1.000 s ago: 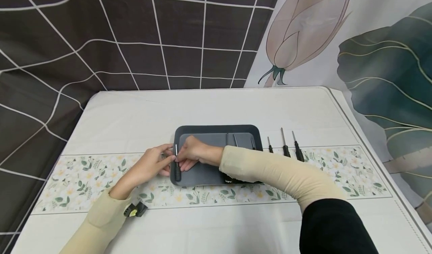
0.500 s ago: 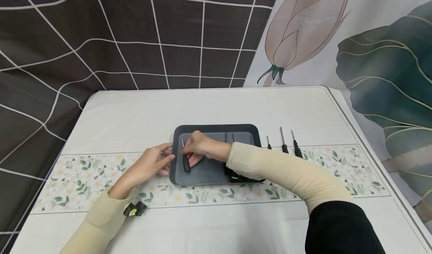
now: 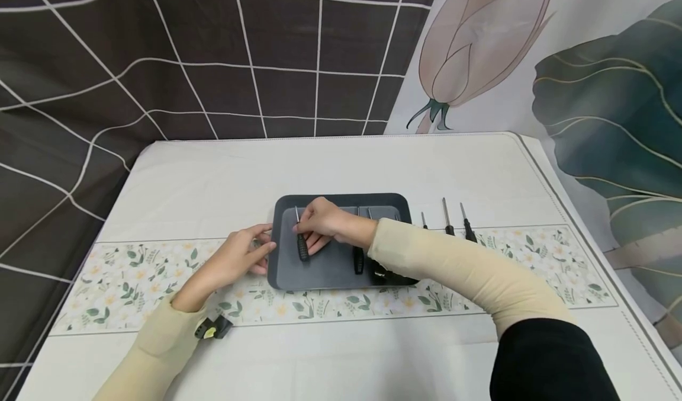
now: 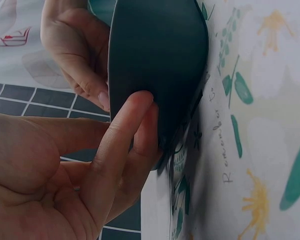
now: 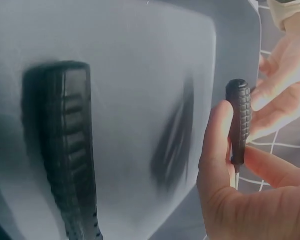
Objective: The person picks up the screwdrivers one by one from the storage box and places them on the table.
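My right hand (image 3: 319, 220) pinches a small screwdriver (image 3: 302, 246) over the left part of a dark grey tray (image 3: 325, 279). Its black, grid-textured handle (image 5: 242, 112) points toward me, the thin shaft away. At the tray's left edge, my left hand (image 3: 242, 256) holds the rim between thumb and fingers; in the left wrist view two fingertips press the outer wall (image 4: 159, 55). Another black-handled screwdriver (image 3: 359, 260) lies in the tray, its ribbed handle (image 5: 72, 130) large in the right wrist view. Further right in the tray, other tools are partly hidden under my right forearm.
Right of the tray, a row of screwdrivers lies on the table: a small one (image 3: 424, 220), a long one (image 3: 447, 216) and a thicker-handled one (image 3: 468, 223). The white tablecloth (image 3: 319, 167) bears a floral band (image 3: 133, 282). A dark gridded curtain (image 3: 213, 45) hangs behind.
My right hand has moved right and slightly away from me with the screwdriver, from the tray's left rim to over its floor. The left hand stays at the rim.
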### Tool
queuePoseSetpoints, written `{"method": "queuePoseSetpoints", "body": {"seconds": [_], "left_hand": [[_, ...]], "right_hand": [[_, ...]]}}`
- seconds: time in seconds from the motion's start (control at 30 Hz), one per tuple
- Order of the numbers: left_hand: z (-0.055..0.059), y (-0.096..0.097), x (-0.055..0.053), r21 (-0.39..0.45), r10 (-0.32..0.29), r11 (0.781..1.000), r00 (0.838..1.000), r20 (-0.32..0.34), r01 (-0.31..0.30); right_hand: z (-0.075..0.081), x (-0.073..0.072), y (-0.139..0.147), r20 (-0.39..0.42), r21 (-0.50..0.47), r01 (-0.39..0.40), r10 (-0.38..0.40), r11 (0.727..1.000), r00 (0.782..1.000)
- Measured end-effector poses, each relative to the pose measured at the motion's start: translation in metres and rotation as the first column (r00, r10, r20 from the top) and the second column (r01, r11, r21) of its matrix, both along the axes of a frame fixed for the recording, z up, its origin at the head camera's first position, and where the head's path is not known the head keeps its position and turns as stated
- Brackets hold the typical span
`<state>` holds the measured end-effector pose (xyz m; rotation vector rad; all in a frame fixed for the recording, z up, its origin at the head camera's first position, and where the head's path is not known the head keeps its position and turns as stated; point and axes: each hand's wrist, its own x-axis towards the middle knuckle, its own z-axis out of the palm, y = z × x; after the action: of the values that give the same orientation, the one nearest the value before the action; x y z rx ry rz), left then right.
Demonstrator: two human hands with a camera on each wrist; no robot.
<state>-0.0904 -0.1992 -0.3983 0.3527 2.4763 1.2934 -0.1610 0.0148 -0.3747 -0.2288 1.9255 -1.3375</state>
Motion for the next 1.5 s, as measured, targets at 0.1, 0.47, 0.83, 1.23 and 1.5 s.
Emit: {"method": "queuePoseSetpoints", "body": {"seconds": [0.1, 0.47, 0.83, 1.23, 1.5], "left_hand": [[0.0, 0.0, 0.0, 0.006, -0.006, 1.0, 1.0, -0.004, 0.006], [0.002, -0.001, 0.001, 0.008, -0.01, 1.0, 1.0, -0.011, 0.01], [0.003, -0.001, 0.001, -0.004, -0.019, 1.0, 1.0, -0.011, 0.019], [0.003, 0.002, 0.001, -0.008, -0.02, 1.0, 1.0, -0.015, 0.02], [0.003, 0.002, 0.001, -0.011, -0.01, 1.0, 1.0, -0.009, 0.01]], "right_hand": [[0.002, 0.0, 0.004, -0.007, 0.003, 0.007, -0.007, 1.0, 1.0], [0.014, -0.001, 0.03, -0.007, -0.009, 0.028, -0.028, 1.0, 1.0], [0.026, -0.001, 0.068, 0.02, -0.001, 0.075, -0.075, 0.997, 0.997], [0.03, -0.002, 0.102, 0.0, 0.017, 0.081, -0.081, 0.997, 0.997], [0.032, -0.003, 0.127, 0.015, -0.005, 0.12, -0.12, 0.993, 0.993]]}}
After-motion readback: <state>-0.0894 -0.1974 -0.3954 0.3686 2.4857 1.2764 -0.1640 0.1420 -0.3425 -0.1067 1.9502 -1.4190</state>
